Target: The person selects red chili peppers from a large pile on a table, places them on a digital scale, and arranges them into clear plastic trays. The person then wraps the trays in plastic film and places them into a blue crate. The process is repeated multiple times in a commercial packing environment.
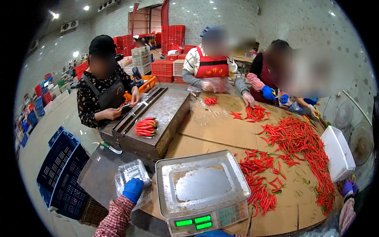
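My left hand (133, 189), in a blue glove, is closed on the near edge of a clear plastic tray (134, 170), which lies in a stack within a loose plastic bag. Just a sliver of my right hand (215, 234), also blue-gloved, shows at the bottom edge below the scale; its fingers are hidden. Between the two hands stands a weighing scale (203, 183) with a bare steel pan and lit green displays. Red chili peppers (258, 181) lie loose to the right of the scale. A packed tray of chilies (146, 127) rests on the metal sealing bench (169, 118) beyond my left hand.
Cardboard (276, 221) covers the table, with a long chili heap (304, 138) along its right side. A hooked knife (110, 147) lies left of the bench. Blue crates (65, 173) stand on the floor. Co-workers surround the table; a white tub (337, 154) tilts at the right.
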`<state>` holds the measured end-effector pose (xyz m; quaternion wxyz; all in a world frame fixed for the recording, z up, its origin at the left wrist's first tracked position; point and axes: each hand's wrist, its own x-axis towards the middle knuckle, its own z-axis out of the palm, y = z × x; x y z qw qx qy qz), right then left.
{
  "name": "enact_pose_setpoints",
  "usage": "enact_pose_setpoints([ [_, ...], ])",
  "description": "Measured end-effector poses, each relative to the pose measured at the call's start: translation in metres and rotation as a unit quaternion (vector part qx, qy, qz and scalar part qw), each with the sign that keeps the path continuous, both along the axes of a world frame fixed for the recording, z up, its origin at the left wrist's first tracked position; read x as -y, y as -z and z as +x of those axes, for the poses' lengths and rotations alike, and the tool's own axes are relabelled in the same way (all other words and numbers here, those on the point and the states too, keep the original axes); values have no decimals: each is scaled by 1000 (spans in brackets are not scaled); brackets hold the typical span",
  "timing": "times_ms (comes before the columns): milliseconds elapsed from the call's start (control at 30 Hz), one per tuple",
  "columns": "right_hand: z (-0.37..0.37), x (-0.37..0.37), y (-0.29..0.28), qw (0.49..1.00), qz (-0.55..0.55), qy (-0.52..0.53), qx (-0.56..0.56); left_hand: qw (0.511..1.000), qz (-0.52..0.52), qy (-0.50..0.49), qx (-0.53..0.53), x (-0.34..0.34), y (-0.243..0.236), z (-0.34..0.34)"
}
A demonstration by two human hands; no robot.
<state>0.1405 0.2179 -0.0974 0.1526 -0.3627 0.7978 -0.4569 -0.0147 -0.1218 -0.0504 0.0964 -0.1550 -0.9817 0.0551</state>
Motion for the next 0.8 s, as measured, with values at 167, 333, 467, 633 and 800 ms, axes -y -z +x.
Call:
enact_pose_setpoints([
  [167,-2,2,-17,1000,-13,2,26,998,-33,-36,-39,2,-11,6],
  [333,1,-2,-16,999,24,-21,42,987,21,-87,-135,15,-17,14],
  [467,1,-6,-23,995,56,-26,81,975,156,-69,-145,12,-7,13],
  [633,4,6,-40,994,58,-37,87,995,26,-99,0,36,14,18],
  [800,2,3,-36,994,64,-37,76,996,37,-85,4,36,11,15],
])
